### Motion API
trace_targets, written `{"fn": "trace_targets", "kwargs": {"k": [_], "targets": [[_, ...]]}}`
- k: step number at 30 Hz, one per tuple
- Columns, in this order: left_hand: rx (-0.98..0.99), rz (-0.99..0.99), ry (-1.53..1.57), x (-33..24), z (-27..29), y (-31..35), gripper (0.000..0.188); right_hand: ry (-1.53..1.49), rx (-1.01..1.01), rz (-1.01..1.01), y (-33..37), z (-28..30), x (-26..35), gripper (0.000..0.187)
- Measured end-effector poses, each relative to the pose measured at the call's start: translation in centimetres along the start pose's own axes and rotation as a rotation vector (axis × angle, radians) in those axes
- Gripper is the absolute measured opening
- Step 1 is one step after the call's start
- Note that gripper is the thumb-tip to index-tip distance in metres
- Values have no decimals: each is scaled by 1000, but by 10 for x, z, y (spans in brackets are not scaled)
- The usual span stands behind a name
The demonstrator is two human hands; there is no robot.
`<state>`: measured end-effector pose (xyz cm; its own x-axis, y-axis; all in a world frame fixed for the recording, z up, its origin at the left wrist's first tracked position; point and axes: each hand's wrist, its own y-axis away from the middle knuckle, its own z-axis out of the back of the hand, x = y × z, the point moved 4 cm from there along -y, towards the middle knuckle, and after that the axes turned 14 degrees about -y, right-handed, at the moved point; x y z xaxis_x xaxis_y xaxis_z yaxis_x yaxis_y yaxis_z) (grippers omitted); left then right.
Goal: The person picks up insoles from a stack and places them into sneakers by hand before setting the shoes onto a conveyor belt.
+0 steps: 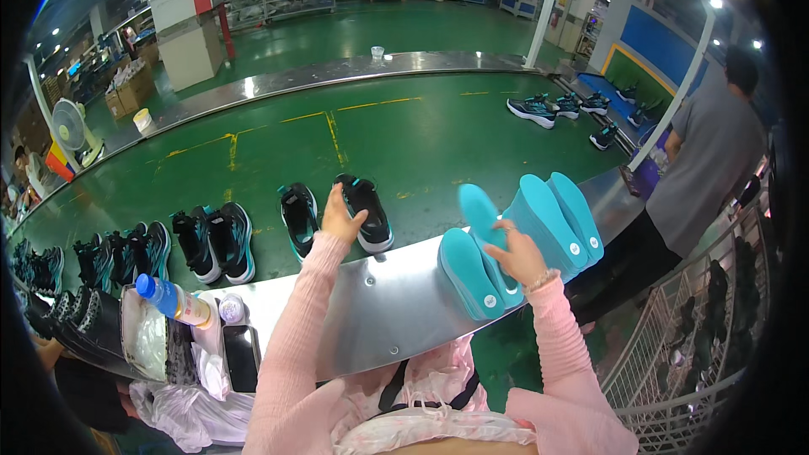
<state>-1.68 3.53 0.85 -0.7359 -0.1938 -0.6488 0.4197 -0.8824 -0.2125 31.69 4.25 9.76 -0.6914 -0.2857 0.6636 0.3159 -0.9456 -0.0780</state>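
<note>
My left hand (pixel 340 217) is against the near-left side of a black sneaker (pixel 375 232) with teal trim, thumb and fingers spread apart, the thumb over the shoe. Whether it bears any of the shoe's weight, I cannot tell. A second black sneaker (pixel 298 212) stands just left of it on the green belt. In my right hand (pixel 518 254) a teal insole (pixel 478 207) is pinched, tilted up and slightly blurred. Below that hand, a stack of teal insoles (pixel 463 274) sits on the metal ledge (pixel 354 312), with taller insole stacks (pixel 543 223) to its right.
More sneakers (pixel 215 244) line the belt (pixel 278 143) leftward; others (pixel 533 109) stand far right. A blue-capped bottle (pixel 173 299), a phone (pixel 241 358) and a black box (pixel 118 333) are at my left. A person in grey (pixel 712 160) stands at right, near a wire rack (pixel 674 345).
</note>
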Motion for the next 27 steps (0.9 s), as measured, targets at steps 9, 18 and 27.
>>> {"fn": "trace_targets", "kwargs": {"k": [9, 18, 27], "targets": [[42, 10, -418, 21, 4, -52, 26, -567, 833, 46, -101, -129, 89, 19], [333, -153, -407, 49, -6, -53, 42, 337, 541, 141, -167, -244, 77, 24], [256, -93, -198, 63, -9, -39, 43, 200, 194, 252, -147, -279, 103, 20]]}}
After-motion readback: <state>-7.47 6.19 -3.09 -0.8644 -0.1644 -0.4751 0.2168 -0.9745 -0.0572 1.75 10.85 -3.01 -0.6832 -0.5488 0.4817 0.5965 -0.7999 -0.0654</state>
